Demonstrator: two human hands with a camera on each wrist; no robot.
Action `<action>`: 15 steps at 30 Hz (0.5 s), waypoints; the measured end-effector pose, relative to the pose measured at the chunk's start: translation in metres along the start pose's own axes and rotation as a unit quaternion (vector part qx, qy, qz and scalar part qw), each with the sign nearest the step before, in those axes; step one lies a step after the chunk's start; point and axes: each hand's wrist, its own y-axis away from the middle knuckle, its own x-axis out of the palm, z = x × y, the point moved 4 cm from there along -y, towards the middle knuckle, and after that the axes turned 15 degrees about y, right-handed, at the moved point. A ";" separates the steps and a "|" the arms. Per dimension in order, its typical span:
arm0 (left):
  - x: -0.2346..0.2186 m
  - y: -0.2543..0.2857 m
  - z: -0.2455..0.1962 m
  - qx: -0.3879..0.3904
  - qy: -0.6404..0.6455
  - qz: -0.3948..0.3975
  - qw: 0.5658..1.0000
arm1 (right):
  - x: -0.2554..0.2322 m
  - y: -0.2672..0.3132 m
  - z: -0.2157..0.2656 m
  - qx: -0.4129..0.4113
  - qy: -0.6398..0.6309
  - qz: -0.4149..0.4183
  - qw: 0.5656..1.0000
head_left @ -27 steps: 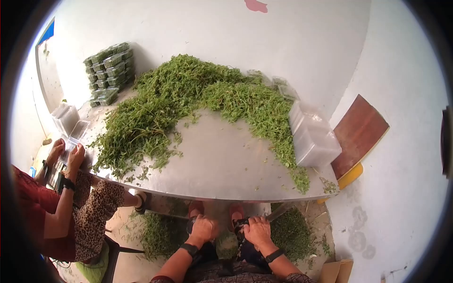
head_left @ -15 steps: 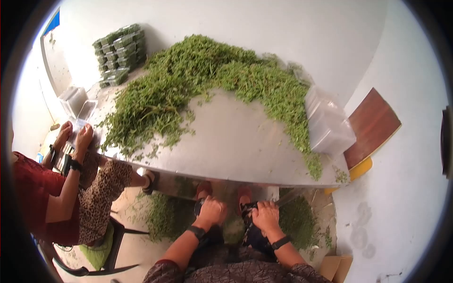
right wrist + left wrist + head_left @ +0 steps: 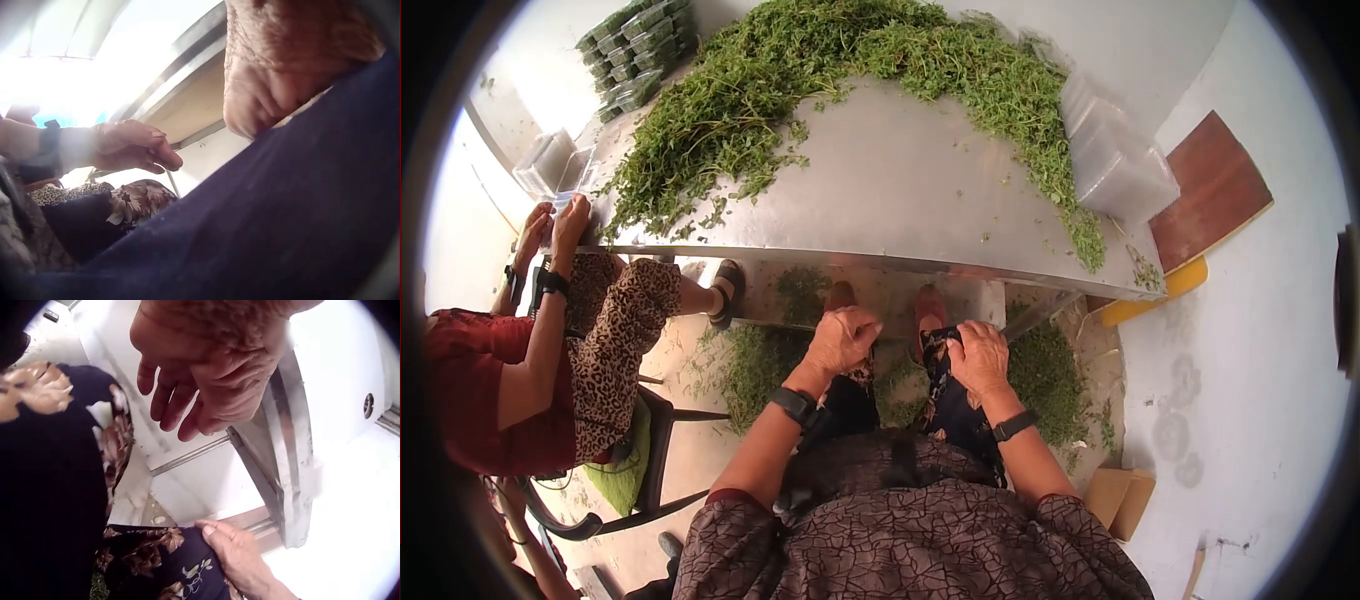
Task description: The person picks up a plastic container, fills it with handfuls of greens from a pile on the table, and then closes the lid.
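My left hand (image 3: 843,340) is above the left knee in the head view; the left wrist view shows this hand (image 3: 209,375) raised off the flowered trousers (image 3: 37,456), its fingers loosely bent and holding nothing. On the other knee rests my right hand (image 3: 978,358), fingers relaxed over the dark patterned cloth; it shows low in the left wrist view (image 3: 240,556). Beyond both knees stands the metal table (image 3: 880,190), with a long heap of green leafy stems (image 3: 730,95) along its back and sides. Neither hand touches the table or the greens.
Stacked filled boxes (image 3: 635,50) stand at the back left, empty clear containers (image 3: 1115,165) at the right. A seated person in red (image 3: 510,400) handles a clear box at the left. More greens (image 3: 1045,390) lie under the table; a cardboard box (image 3: 1118,500) is at lower right.
The head view has tilted down, so the table sits higher in it and more of my lap shows. My left hand has lifted off the knee; the right stays on its knee.
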 end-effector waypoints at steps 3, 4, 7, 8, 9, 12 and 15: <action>-0.018 -0.008 -0.014 -0.023 -0.035 0.014 0.999 | 0.002 0.000 -0.003 0.002 -0.028 0.029 0.999; -0.022 -0.011 -0.019 -0.015 -0.036 0.007 0.999 | 0.000 -0.001 -0.003 -0.003 -0.026 0.020 0.999; -0.039 -0.013 -0.036 0.041 -0.041 -0.050 0.997 | -0.005 0.000 0.001 -0.011 -0.035 0.047 0.998; -0.044 -0.015 -0.040 0.050 -0.043 -0.059 0.996 | -0.007 -0.001 0.000 -0.018 -0.032 0.037 0.999; -0.048 -0.015 -0.044 0.048 -0.035 -0.074 0.996 | -0.008 -0.001 0.000 -0.012 -0.049 0.059 0.997; -0.060 -0.013 -0.043 0.048 -0.020 -0.099 0.994 | -0.022 -0.001 -0.002 -0.014 -0.071 0.079 0.994; -0.070 -0.015 -0.047 0.078 -0.038 -0.118 0.989 | -0.053 -0.006 -0.002 0.014 -0.173 0.100 0.980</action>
